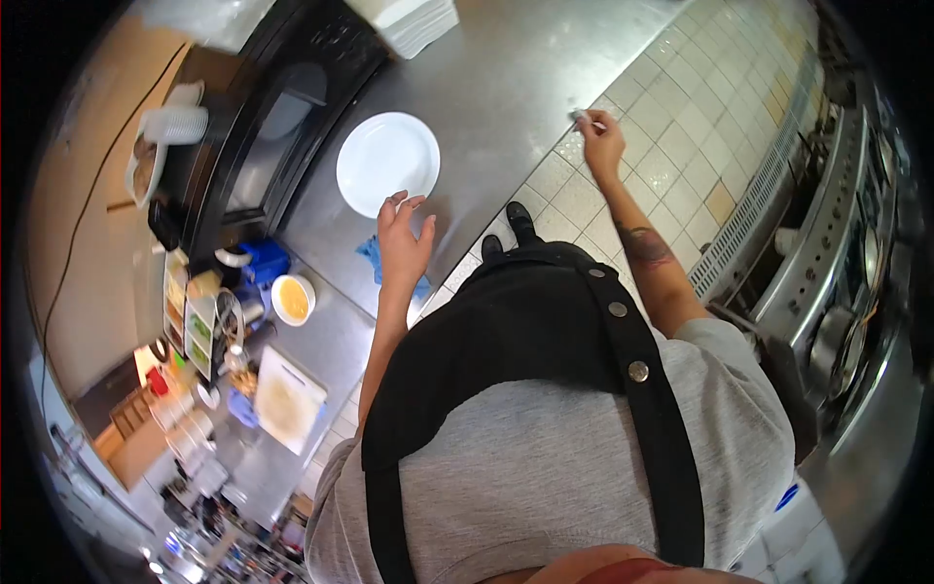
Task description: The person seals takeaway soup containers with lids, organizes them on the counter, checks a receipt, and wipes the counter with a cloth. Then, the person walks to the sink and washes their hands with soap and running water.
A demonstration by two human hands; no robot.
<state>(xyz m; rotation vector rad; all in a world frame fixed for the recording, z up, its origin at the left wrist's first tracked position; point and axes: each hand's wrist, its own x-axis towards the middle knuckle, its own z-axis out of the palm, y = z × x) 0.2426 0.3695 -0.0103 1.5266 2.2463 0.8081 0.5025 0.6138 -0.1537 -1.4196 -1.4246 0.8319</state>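
A round white plate (389,161) lies on the steel counter (467,107). My left hand (404,243) is at the plate's near edge, thumb and fingers apart, its fingertips overlapping the rim. Under and beside that wrist is a crumpled blue cloth (370,255). Out to the right, my right hand (602,146) is raised over the tiled floor, close to the counter edge, with its fingers closed in a pinch. A small pale, greyish thing (581,117) shows at its fingertips; I cannot tell what it is.
Left of the plate stands a black oven-like appliance (258,156). A white bowl of yellow liquid (293,299), a white cutting board (289,401) and food containers (199,331) are on the left counter. White stacked items (413,24) stand at the back. A stove (827,253) is on the right.
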